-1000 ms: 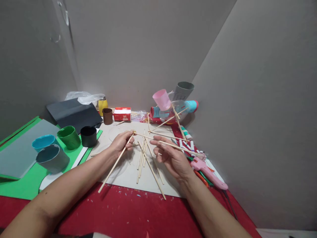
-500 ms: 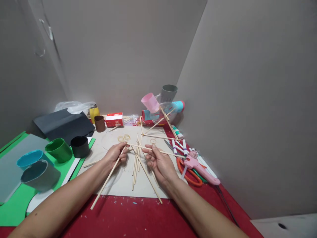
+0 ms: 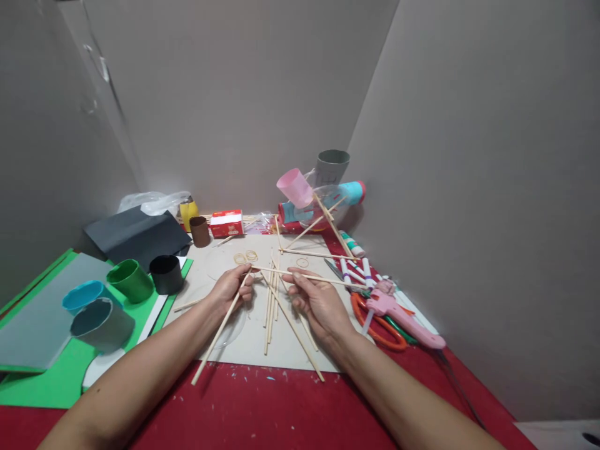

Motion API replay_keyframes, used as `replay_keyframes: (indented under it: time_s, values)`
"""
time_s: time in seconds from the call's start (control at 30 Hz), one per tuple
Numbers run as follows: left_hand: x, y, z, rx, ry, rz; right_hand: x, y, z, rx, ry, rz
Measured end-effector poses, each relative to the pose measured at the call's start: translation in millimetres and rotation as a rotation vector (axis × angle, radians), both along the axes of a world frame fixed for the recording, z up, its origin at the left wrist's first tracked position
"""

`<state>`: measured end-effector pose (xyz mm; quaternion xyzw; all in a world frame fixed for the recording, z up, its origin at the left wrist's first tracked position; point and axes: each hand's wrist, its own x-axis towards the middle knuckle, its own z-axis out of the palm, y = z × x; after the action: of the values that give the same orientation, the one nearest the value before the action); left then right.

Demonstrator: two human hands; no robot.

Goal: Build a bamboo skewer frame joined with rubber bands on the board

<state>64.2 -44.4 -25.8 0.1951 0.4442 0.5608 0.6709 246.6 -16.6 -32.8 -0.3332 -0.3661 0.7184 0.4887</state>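
Observation:
My left hand (image 3: 233, 291) is closed, pinching the spot where two thin wooden sticks meet at an angle. One wooden stick (image 3: 218, 340) slants down towards me from those fingers. The other stick (image 3: 335, 281) runs right, and my right hand (image 3: 321, 304) pinches it near its middle between thumb and fingers. Whether a rubber band binds the two sticks at the meeting point is hidden by my fingertips. Beneath my hands, several loose wooden sticks (image 3: 295, 328) lie crossed on a pale board (image 3: 234, 351). Rubber bands (image 3: 240, 258) rest on the board just beyond my left hand.
A stick frame (image 3: 319, 254) with a pink paper cup (image 3: 295, 187) stands at the back right. At right lie a pink glue gun (image 3: 407, 319), orange-handled scissors (image 3: 384, 342) and markers. Paper cups, including a green one (image 3: 130, 281), stand left on coloured sheets. A red box (image 3: 227, 223) sits behind.
The camera view has turned slightly left, so everything appears further right. Both hands keep the same hold on the sticks, with little visible movement.

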Motion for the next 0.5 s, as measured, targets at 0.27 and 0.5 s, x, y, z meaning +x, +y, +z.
replay_keyframes:
  time_s: [0.27,0.5]
  values:
    - [2.8,-2.3,1.6,0.024,0.025,0.016,-2.1,1.9,-2.3,-0.015,-0.037,-0.064]
    - [6.0,-4.2,-1.0,0.103,0.096,0.069,-4.0,-0.1,-3.0,-0.017,-0.039,-0.064]
